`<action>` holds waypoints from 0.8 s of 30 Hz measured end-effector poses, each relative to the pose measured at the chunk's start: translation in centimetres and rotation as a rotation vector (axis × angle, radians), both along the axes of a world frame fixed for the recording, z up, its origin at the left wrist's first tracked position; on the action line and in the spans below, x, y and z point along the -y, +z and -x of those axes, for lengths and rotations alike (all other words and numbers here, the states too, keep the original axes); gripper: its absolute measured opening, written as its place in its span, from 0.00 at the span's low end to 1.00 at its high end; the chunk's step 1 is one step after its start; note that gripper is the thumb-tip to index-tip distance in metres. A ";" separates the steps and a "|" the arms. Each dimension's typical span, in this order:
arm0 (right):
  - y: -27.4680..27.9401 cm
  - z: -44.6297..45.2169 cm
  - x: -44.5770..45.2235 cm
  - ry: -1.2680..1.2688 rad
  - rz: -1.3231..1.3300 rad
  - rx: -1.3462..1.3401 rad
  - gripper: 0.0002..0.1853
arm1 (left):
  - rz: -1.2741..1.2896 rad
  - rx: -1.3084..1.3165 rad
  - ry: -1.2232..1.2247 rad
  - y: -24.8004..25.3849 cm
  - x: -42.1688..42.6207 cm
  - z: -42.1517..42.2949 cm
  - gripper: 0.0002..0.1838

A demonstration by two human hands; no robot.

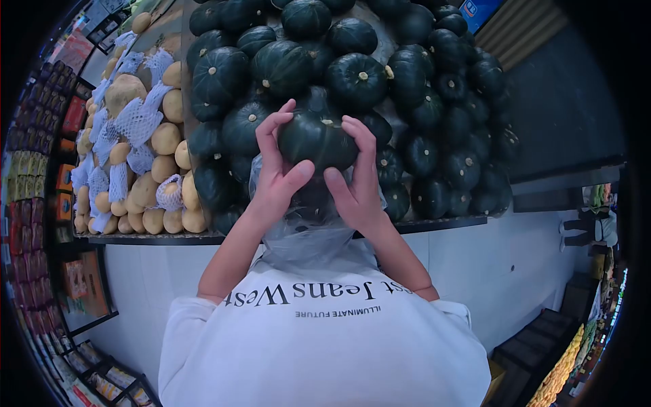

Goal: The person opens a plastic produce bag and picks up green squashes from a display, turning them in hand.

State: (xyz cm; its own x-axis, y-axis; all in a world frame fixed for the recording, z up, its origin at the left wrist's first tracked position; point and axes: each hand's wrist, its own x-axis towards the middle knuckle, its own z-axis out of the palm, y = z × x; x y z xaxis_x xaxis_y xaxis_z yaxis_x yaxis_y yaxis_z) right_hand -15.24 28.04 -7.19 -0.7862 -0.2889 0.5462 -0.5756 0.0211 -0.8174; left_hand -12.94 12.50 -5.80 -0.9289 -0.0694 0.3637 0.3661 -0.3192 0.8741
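Left hand: from my distant seat I see the left hand (pixel 277 178) curved wide against the left side of a squash, fingers at its far edge, thumb at the near one.
Right hand: the right hand (pixel 360 186) mirrors that on the opposite side, so I have the squash cupped between both.
Kabocha squash: the dark green kabocha squash (pixel 314 144) sits between my hands at the near part of the pile, its pale stem showing on top.
Plastic bag: a clear plastic bag (pixel 298 239) lies below the squash, between the forearms; I cannot tell what the dark shape inside it is.
Squash pile: more green squashes (pixel 363 76) are heaped beyond and to both sides.
Display: the dark front edge of the surface (pixel 163 239) runs near the white shirt (pixel 319 353).
Left section: tan round produce (pixel 165 139), some in white foam nets (pixel 135 122).
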 end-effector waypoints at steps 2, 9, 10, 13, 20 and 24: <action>-0.6 0.1 0.4 -0.038 -0.135 -0.141 0.37 | 0.049 0.006 0.012 -0.5 0.1 0.3 0.43; -2.7 0.0 0.5 -0.048 -0.007 -0.129 0.46 | -0.150 0.074 -0.073 -0.8 -0.7 0.2 0.50; -3.0 0.1 0.5 0.002 0.066 -0.078 0.48 | -0.183 0.084 -0.093 -0.7 -0.7 0.3 0.51; -3.5 0.8 0.4 0.131 0.222 -0.001 0.53 | -0.205 0.178 -0.138 -0.7 -0.3 0.4 0.52; -3.4 1.6 -0.5 0.301 0.269 0.035 0.55 | -0.105 0.200 -0.093 -1.0 -0.1 0.4 0.50; -1.7 1.9 -1.1 0.436 0.364 0.179 0.52 | 0.002 0.140 -0.046 -0.9 -0.1 0.1 0.50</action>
